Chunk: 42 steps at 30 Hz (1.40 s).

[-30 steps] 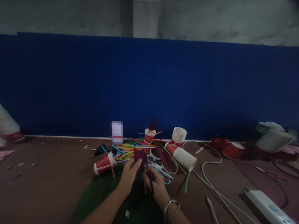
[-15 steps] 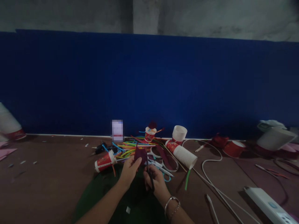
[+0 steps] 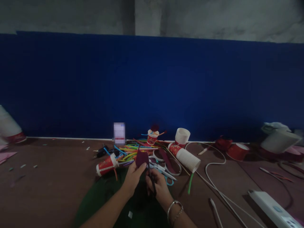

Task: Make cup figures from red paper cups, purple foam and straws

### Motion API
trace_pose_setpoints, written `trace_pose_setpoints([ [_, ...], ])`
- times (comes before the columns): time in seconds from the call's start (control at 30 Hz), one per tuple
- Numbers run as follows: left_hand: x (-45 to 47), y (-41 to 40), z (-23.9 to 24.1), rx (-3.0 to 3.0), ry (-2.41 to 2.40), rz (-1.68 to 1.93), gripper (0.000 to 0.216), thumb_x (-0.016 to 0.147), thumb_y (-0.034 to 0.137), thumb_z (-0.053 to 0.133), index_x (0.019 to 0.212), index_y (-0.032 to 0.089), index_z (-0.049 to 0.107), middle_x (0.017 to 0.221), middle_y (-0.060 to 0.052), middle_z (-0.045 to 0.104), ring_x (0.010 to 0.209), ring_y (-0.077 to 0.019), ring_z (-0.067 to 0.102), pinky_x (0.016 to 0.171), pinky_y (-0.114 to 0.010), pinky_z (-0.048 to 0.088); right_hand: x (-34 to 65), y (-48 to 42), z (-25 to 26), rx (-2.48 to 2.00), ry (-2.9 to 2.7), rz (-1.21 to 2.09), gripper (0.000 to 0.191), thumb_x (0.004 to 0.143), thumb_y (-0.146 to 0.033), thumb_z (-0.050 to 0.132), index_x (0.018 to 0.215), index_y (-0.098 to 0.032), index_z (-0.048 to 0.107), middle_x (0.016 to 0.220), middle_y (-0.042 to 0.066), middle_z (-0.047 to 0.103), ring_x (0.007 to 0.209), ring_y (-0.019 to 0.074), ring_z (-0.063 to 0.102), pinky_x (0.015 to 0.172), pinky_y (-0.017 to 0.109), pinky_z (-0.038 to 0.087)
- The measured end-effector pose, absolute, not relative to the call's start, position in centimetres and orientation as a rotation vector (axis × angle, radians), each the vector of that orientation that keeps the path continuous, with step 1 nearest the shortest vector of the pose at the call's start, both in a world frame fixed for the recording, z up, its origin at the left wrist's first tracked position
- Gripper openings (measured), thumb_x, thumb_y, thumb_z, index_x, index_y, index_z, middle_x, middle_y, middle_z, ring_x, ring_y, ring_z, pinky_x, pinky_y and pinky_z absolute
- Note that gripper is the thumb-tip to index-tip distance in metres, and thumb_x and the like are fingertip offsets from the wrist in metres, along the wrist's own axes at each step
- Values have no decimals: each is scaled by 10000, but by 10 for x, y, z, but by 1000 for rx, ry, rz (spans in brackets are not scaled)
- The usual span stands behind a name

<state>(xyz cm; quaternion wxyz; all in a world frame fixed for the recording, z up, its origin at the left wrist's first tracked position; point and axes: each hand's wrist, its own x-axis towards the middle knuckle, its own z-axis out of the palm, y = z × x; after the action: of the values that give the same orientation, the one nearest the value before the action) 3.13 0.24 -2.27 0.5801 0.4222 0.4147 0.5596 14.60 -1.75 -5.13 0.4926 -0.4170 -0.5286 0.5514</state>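
Note:
My left hand (image 3: 132, 178) pinches a small dark maroon piece of paper or felt (image 3: 141, 158) and holds it upright over my lap. My right hand (image 3: 158, 186), a bracelet on its wrist, is closed round dark-handled scissors (image 3: 151, 177) whose blades reach up to the maroon piece's right edge. Both hands hover just in front of a heap of coloured straws (image 3: 133, 148) on the brown floor.
Red-and-white paper cups lie around the heap: one on its side (image 3: 106, 164), a lying stack (image 3: 185, 156), an upright one (image 3: 152, 136). A white cable (image 3: 215, 177) runs to a power strip (image 3: 273, 209) at right. Other scissors (image 3: 163, 171) lie near my right hand. A blue wall (image 3: 152, 85) stands behind.
My left hand has turned the maroon piece slightly and raised it a little. The scissors stay at its right edge. The view has shifted slightly.

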Motion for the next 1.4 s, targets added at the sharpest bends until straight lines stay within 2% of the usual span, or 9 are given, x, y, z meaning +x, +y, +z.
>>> trace_pose_setpoints([
  [0.4,24,10,-27,1138,996,1218,320,689,360,667,915,133,659,846,-54,689,815,-207,602,772,-307,456,146,-17,-55,-1011,-1277,1330,318,716,-426,669,699,-188,459,451,-102,417,321,32,365,307,131,311],
  [0.63,27,10,-28,1106,1059,1308,350,673,427,671,857,129,678,790,-53,691,766,-201,605,736,-296,457,146,-15,-52,-1043,-1277,1332,328,710,-442,667,701,-189,457,404,-108,416,287,35,357,282,126,264],
  [0.8,25,11,-35,1181,1150,1327,327,686,453,650,772,138,675,691,-30,662,684,-175,580,677,-277,446,147,-15,-57,-1027,-1280,1343,320,705,-434,675,722,-181,479,435,-98,441,313,41,389,295,128,298],
  [0.97,23,12,-35,1211,1111,1302,328,689,425,653,860,146,677,766,-38,675,737,-184,584,698,-276,443,148,-17,-56,-1048,-1282,1339,323,708,-441,667,715,-181,475,450,-97,443,318,41,395,301,132,314],
  [1.17,23,14,-35,1226,1126,1291,325,711,442,634,810,135,671,689,-25,644,661,-162,561,633,-258,430,146,-17,-51,-1065,-1291,1328,348,706,-483,649,711,-185,469,402,-110,407,283,37,351,278,132,259],
  [1.4,21,16,-37,1256,1131,1323,329,748,457,600,815,143,674,708,-25,658,664,-164,571,643,-262,439,146,-16,-56,-1064,-1278,1346,369,704,-518,639,738,-184,485,427,-96,449,301,51,395,292,144,304],
])
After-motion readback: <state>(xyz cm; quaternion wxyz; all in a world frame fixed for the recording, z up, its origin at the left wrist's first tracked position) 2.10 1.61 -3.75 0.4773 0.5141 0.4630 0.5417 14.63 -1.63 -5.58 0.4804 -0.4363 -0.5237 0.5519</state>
